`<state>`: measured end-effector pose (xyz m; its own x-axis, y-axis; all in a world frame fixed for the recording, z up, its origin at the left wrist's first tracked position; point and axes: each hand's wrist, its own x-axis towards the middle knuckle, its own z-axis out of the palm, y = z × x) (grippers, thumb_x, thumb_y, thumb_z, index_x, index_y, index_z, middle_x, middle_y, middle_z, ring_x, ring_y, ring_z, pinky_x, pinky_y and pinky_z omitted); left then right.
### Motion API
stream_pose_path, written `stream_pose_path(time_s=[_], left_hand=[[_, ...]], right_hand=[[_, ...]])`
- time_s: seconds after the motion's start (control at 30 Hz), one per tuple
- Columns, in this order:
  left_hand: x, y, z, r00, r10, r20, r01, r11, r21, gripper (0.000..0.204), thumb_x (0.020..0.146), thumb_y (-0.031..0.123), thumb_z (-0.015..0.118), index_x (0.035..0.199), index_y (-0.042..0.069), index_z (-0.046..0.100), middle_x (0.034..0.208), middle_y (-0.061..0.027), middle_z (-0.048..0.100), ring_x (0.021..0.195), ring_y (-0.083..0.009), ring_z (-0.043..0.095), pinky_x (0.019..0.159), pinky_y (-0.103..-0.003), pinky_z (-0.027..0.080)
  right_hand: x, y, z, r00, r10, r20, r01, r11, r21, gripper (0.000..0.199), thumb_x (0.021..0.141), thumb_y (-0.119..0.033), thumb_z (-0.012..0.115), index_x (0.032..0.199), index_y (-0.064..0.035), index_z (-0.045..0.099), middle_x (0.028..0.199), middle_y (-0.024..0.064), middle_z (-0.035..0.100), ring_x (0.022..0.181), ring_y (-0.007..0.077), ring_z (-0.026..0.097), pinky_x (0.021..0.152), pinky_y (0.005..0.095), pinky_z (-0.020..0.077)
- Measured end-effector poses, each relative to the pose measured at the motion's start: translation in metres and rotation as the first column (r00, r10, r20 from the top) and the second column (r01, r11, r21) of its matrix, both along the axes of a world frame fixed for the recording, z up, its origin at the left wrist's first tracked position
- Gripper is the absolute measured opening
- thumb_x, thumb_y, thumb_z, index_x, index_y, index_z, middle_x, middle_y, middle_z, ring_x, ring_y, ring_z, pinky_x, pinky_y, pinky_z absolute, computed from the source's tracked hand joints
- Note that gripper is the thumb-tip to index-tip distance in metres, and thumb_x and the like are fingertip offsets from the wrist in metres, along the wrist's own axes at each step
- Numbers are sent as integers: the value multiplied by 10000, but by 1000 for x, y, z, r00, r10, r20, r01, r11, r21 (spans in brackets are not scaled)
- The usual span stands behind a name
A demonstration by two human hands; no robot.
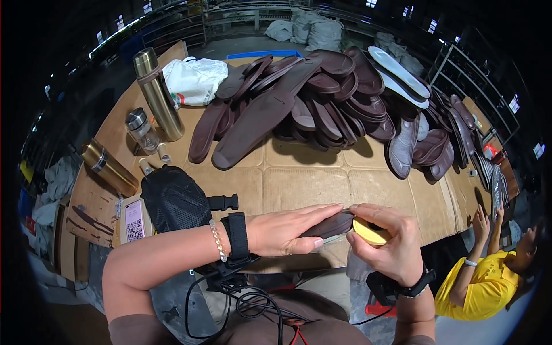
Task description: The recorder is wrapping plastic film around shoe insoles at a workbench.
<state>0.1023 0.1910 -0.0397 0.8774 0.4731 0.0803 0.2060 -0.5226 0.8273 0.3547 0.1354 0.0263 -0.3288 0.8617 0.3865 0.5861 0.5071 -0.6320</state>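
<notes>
Brown shoe sole [332,226]: at the near edge of the bench [299,178], well apart from the sole pile [322,98], which lies at the far side.

Left hand [284,232]: laid flat over the sole, fingers extended and pressing down on it, not curled round it; a black strap and a bead bracelet at the wrist.

Right hand [388,241]: closed on a yellow pad [368,231], held against the right end of the sole; a black band at the wrist.

Sole pile: many dark brown soles heaped on cardboard sheeting, with two white insoles [399,72] on its right flank.

Left of the pile: a white bag [195,79], a tall gold flask [158,95], a small clear bottle [142,130] and a second gold flask [108,167] lying tilted.

Between the pile and the left hand's forearm: a black mesh pouch [172,198], with a phone [134,220] just beside it.

Right of the sole: another person in a yellow shirt [480,287], hands raised near a stack of soles at the bench's right end.
</notes>
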Motion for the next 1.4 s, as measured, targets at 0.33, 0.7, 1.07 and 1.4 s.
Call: stream_pose_path(time_s=[0.33,0.7,1.07,1.4], left_hand=[[22,3,1,999,-3,-49,-2,995,-104,843,1057,598,372,1647,35,160,1566,-265,365,1449,-393,419,1198,-445,338],[18,-7,7,992,110,-63,-110,994,4,820,1019,553,473,1646,89,220,1494,-232,419,1366,-409,472,1141,-453,391],[22,-9,3,988,142,-58,-134,984,119,812,1003,543,518,1644,120,254,1442,-217,449,1311,-406,502,1100,-457,428],[24,-11,2,983,165,-81,-148,972,185,803,1007,539,513,1645,118,267,1414,-224,462,1268,-416,522,1079,-478,448]], right_hand=[[5,3,-20,997,8,-76,-18,992,-123,386,755,-146,833,1080,47,753,1056,191,759,918,314,763,840,348,597],[26,-3,-40,985,72,-155,-80,996,-47,506,729,-168,913,1161,24,731,1150,187,698,997,302,732,858,355,589],[22,-6,-39,981,-120,-154,122,993,5,461,717,-178,930,1086,29,746,1026,176,718,893,290,742,797,352,595],[22,-4,-38,981,-170,-96,169,985,-14,434,710,-214,927,1031,27,763,981,168,729,846,293,750,769,358,599]])
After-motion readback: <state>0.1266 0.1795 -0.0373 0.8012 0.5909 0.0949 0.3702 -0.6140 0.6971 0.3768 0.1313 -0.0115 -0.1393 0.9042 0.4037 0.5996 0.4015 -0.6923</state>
